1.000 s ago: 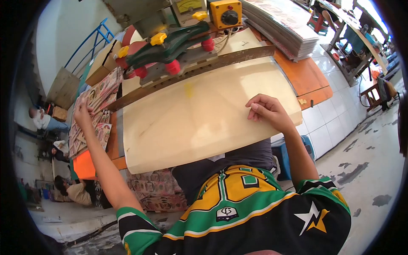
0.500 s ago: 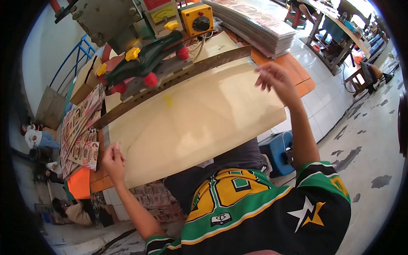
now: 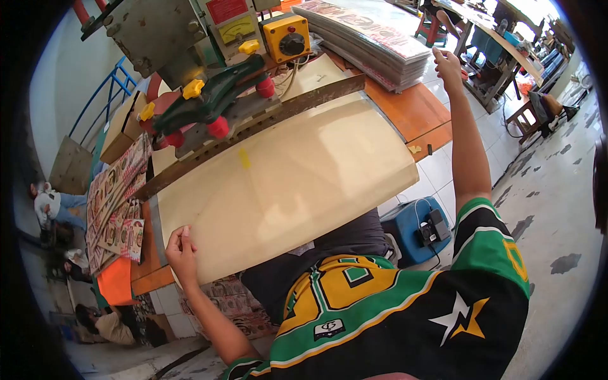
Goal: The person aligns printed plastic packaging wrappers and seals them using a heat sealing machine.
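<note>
The big tan sheet (image 3: pixel 297 177) lies on the orange table (image 3: pixel 408 114), its front edge above the lap (image 3: pixel 345 237). Table shows past its right edge. The left hand (image 3: pixel 182 254) curls at the near left corner; I can't tell if it grips. The right hand (image 3: pixel 448 68) reaches far out beside the paper stack (image 3: pixel 380 57), fingers bent, grip unclear. The stack's print is too small to read.

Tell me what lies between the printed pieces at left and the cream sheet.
The head view shows orange table between the printed pieces and the cream sheet, a grey strip beside the sheet, and the brown bar's end toward the back.
</note>
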Available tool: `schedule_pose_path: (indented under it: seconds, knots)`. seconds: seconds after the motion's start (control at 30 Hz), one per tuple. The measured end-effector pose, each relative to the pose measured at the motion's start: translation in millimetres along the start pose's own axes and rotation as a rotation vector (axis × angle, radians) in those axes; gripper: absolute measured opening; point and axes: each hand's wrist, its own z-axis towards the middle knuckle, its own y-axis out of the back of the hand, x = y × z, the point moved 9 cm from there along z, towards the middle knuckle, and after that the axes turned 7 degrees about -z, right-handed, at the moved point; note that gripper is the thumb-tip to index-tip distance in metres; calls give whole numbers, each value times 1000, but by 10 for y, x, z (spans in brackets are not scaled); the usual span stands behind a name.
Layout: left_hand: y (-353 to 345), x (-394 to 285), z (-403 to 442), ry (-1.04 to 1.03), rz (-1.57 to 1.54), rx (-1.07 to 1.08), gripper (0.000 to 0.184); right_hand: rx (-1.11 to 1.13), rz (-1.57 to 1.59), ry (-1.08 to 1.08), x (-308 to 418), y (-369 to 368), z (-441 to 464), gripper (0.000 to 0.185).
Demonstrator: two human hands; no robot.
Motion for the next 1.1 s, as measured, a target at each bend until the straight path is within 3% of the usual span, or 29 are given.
schedule_pose_path:
  seconds: [0.2,0.4,0.7,0.77,0.87,1.1]
  knots:
    - [4,-30,-23,-30,-34,-14,27,32,-227,49,-90,-106,311,39]
    - [29,-43,-54,-30,-33,-42,26,-135,-389,240,15,-57,470,34]
    - [10,-82,-64,-14,-33,-30,26,-82,-470,176,304,-93,547,35]
    - [15,-66,-60,-13,-33,-32,26,61,-146,19,265,-188,478,35]
    - [20,-70,-69,-22,-41,-34,26,97,48,38,414,-195,307,31]
    - [26,-88,-77,-23,-40,-31,25,195,194,52,449,-245,-74,27]
